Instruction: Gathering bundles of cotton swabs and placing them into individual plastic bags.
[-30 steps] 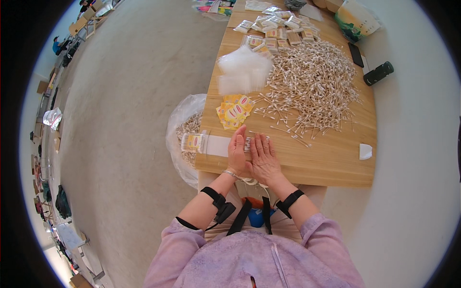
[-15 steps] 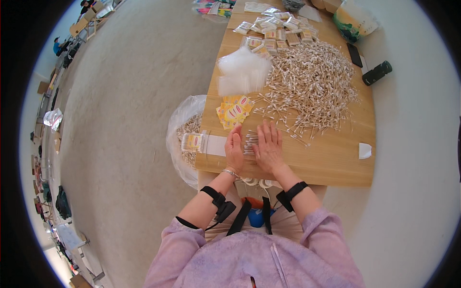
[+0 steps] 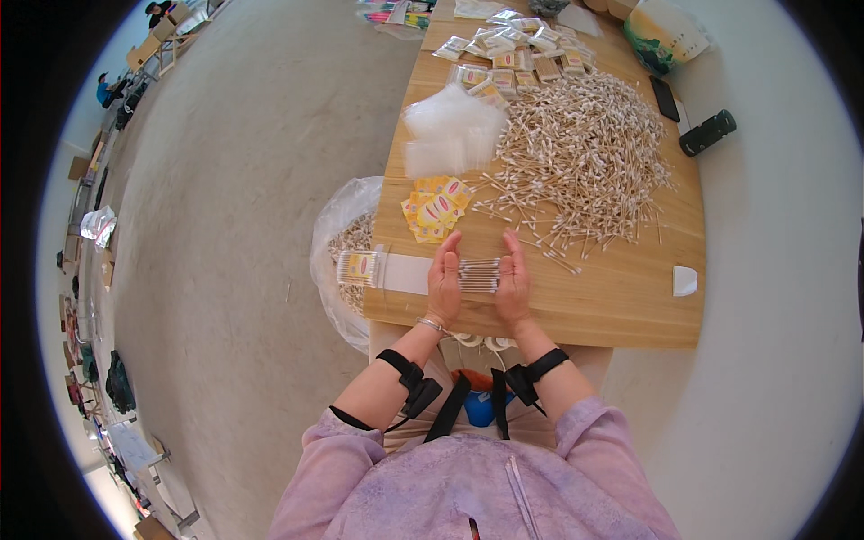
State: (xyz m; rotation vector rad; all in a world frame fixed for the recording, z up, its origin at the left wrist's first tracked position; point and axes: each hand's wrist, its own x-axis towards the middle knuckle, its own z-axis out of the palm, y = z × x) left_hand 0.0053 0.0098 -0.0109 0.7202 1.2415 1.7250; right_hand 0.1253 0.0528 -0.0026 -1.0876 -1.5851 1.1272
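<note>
A flat row of cotton swabs [image 3: 479, 274] lies crosswise on the table between my two hands. My left hand [image 3: 444, 281] stands on edge at their left ends, fingers stretched and palm inward. Facing it, my right hand [image 3: 512, 281] rests at their right ends with its fingers straight; neither hand wraps round the swabs. Just left of my left hand lies a white strip [image 3: 407, 274]. At its far end, a clear pack of swabs with a yellow card [image 3: 359, 268] sits at the table's left edge. Yellow printed cards [image 3: 436, 209] lie in a loose pile beyond my left hand.
A large heap of loose swabs [image 3: 589, 162] covers the table [image 3: 612, 301] beyond my right hand. Clear bags [image 3: 454, 135] and filled packs [image 3: 517, 58] lie farther back. A phone [image 3: 664, 99] and black cylinder [image 3: 707, 134] are by the wall. A swab-filled plastic bag [image 3: 324, 247] stands at left.
My right hand has turned from palm-down over the swabs to upright at their right ends. More of the swab row shows now, lying evenly between both palms. My left hand has barely moved.
</note>
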